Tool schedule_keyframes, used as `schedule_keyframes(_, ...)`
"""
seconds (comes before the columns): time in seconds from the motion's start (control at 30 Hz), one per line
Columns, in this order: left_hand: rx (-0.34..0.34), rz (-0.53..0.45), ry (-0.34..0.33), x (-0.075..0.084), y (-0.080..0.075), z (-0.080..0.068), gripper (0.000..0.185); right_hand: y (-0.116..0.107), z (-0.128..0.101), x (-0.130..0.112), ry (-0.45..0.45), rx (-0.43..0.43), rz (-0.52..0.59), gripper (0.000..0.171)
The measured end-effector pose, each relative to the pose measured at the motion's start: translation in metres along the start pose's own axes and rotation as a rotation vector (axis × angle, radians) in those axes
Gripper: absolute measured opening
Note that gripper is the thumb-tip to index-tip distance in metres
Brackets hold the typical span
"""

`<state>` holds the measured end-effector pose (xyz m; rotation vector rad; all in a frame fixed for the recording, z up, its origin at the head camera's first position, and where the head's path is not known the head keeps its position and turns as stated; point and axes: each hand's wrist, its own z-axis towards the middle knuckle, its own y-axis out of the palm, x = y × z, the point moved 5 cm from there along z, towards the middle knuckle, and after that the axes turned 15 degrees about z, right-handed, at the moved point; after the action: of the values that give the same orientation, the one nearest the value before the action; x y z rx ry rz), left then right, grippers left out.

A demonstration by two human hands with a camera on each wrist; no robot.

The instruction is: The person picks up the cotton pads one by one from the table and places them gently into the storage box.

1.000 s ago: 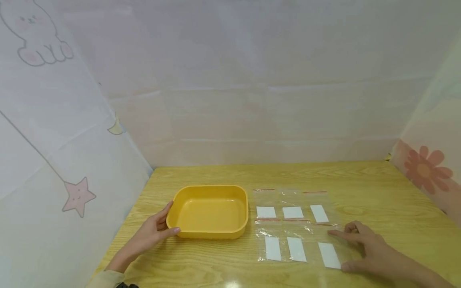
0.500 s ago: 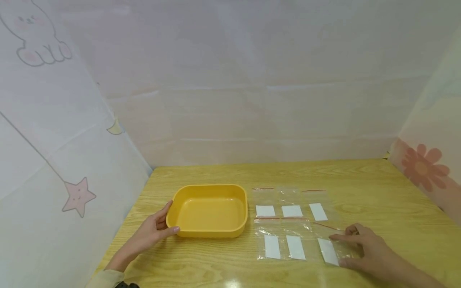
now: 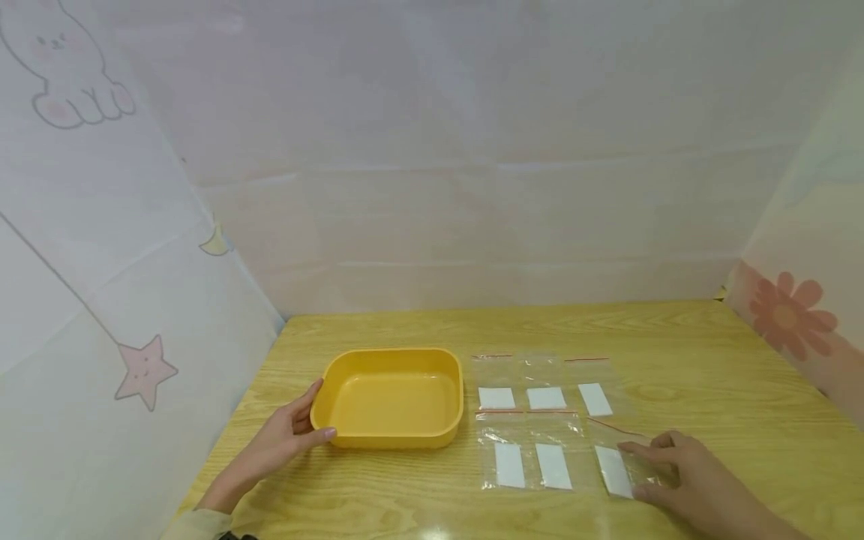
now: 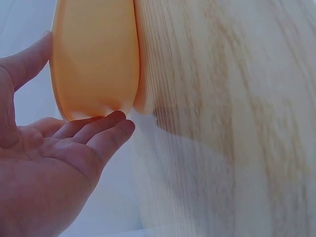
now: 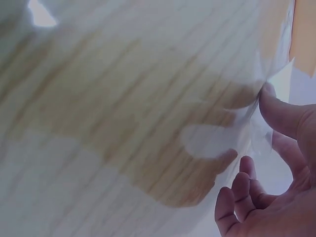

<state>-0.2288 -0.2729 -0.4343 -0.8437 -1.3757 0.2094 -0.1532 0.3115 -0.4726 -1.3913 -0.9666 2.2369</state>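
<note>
In the head view, my left hand (image 3: 280, 441) holds the left end of a yellow plastic basin (image 3: 394, 440), thumb at the front corner and fingers along the side. The left wrist view shows those fingers against the basin's end wall (image 4: 96, 59). At the right, my right hand (image 3: 688, 474) pinches the right edge of a clear zip-lock bag (image 3: 603, 436) between thumb and forefinger. That edge is lifted slightly, and the bag's red seal line slants. A white rectangle (image 3: 613, 471) shows in the bag. In the right wrist view the thumb (image 5: 284, 113) presses on the film.
Several more zip-lock bags with white rectangles lie flat in two rows, including a front one (image 3: 553, 465) and a back one (image 3: 595, 399). They sit right of the basin on the wooden table (image 3: 405, 495). A pale sheet (image 3: 472, 225) walls off the back.
My right hand has closed its fingertips on the front right bag's edge and raised it a little, shifting the bag. The left hand and basin stay in place.
</note>
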Motion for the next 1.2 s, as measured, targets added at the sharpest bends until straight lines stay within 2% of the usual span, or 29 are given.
schedule_keyframes(0.2, 0.001, 0.005, 0.001, -0.001, 0.000, 0.000, 0.095, -0.001, 0.005, 0.001, 0.125, -0.051, -0.026, 0.059)
schedule_keyframes(0.37, 0.002, 0.008, 0.006, -0.001, 0.000, 0.000, 0.096, -0.002, 0.006, -0.002, 0.212, 0.020, -0.023, 0.058)
schedule_keyframes(0.47, 0.002, 0.009, 0.007, -0.001, 0.000, 0.000, 0.096, -0.002, 0.006, -0.005, 0.194, 0.084, 0.025, 0.057)
schedule_keyframes(0.57, -0.001, 0.007, 0.009, -0.001, 0.000, 0.000, 0.095, -0.003, 0.007, -0.007, 0.161, 0.103, 0.092, 0.062)
schedule_keyframes(0.7, -0.005, 0.000, 0.010, -0.001, 0.000, 0.000, 0.095, -0.005, 0.011, -0.004, 0.145, 0.026, 0.196, 0.067)
schedule_keyframes(0.83, -0.003, 0.001, 0.008, -0.001, 0.000, 0.000, 0.094, -0.005, 0.013, -0.001, 0.126, -0.056, 0.270, 0.064)
schedule_keyframes(1.0, 0.000, 0.002, 0.009, -0.001, 0.000, 0.000, 0.094, -0.010, 0.015, 0.003, 0.182, -0.105, 0.317, 0.062)
schedule_keyframes(1.07, 0.000, 0.001, 0.009, -0.001, 0.000, 0.000, 0.094, -0.013, 0.019, 0.002, 0.188, -0.119, 0.387, 0.063)
schedule_keyframes(1.2, 0.001, -0.004, 0.001, -0.001, 0.000, 0.000, 0.094, -0.021, 0.031, -0.010, 0.154, -0.152, 0.606, 0.064)
